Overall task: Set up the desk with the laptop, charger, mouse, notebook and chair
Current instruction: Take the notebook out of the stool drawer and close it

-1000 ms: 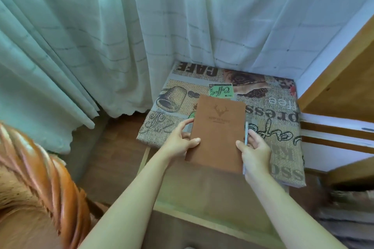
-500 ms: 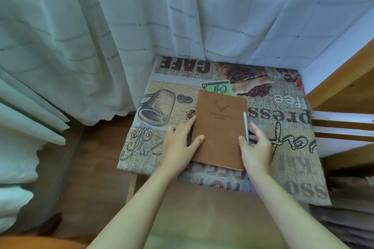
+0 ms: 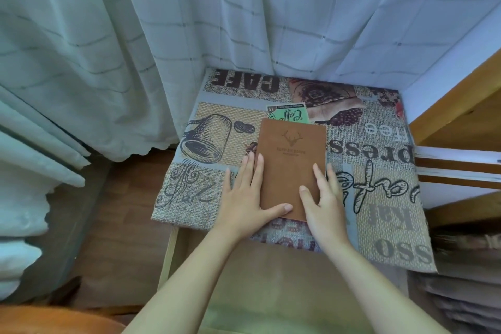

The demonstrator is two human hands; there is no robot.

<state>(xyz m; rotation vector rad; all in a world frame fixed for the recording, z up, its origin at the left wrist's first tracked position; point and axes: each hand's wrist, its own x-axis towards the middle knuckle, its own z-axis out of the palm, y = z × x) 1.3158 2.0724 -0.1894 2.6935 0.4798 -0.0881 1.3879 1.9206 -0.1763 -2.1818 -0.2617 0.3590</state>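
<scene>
A flat brown leather-look notebook with a stamped deer-antler emblem lies closed at the middle of the surface, its long edges running from 6 toward 12 o'clock; the small lines of stamped lettering under the emblem are too blurred to read. The left hand rests palm down at the notebook's 8 o'clock corner, its fingers spread flat and straight along the left edge, the thumb laid across the near corner of the cover; it presses rather than grips. The right hand lies flat at the 4 o'clock corner, fingers extended and slightly apart on the cover and its right edge, holding nothing. A printed burlap-style cloth covers the surface, and its upside-down writing reads "CAFE" at 12 o'clock, with "press" and "free" at 2 o'clock and "OSS" at 5 o'clock. A green printed stamp motif peeks out at the notebook's far edge. Pale checked curtains hang from 9 to 1 o'clock.
</scene>
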